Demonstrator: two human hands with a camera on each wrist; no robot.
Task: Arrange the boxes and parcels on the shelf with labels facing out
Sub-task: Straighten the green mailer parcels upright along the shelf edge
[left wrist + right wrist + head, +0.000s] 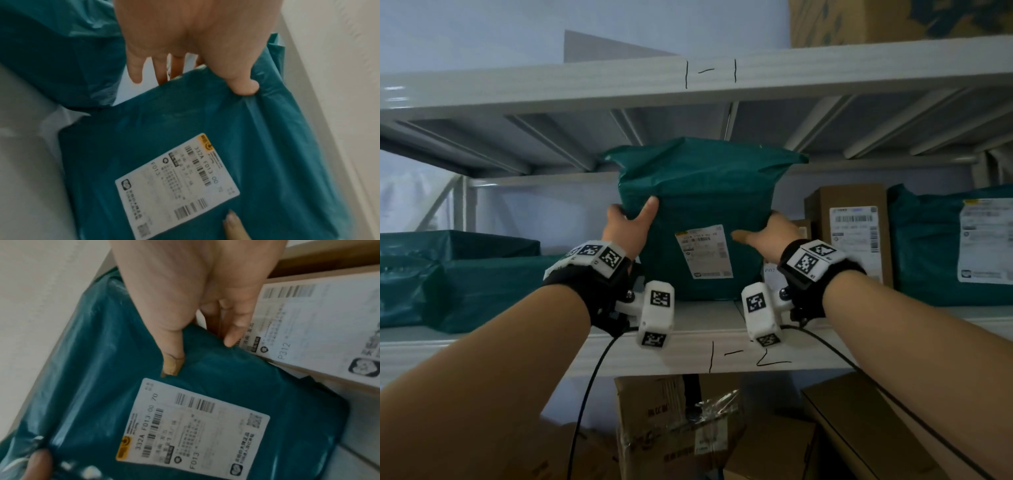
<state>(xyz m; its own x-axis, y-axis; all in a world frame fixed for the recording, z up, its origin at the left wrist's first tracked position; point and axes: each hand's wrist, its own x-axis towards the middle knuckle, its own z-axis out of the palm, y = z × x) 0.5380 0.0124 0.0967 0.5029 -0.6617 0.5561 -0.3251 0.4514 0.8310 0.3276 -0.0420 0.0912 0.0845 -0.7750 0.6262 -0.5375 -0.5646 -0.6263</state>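
Observation:
A teal plastic parcel point(698, 198) stands upright on the middle shelf point(709, 318), its white shipping label point(704, 251) facing out toward me. My left hand point(631, 224) grips the parcel's left edge, thumb on the front and fingers behind. My right hand point(768, 234) grips the right edge the same way. In the left wrist view the left hand point(195, 61) has its thumb pressed on the parcel point(164, 129) above the label point(179, 183). In the right wrist view the right hand point(195, 313) pinches the parcel point(226, 369) above the label point(191, 431).
A brown box point(849, 226) with a label facing out stands right of the parcel, then another labelled teal parcel point(955, 246). More teal parcels point(458, 277) lie on the left. Cardboard boxes point(678, 425) sit below; a box point(893, 20) sits on the top shelf.

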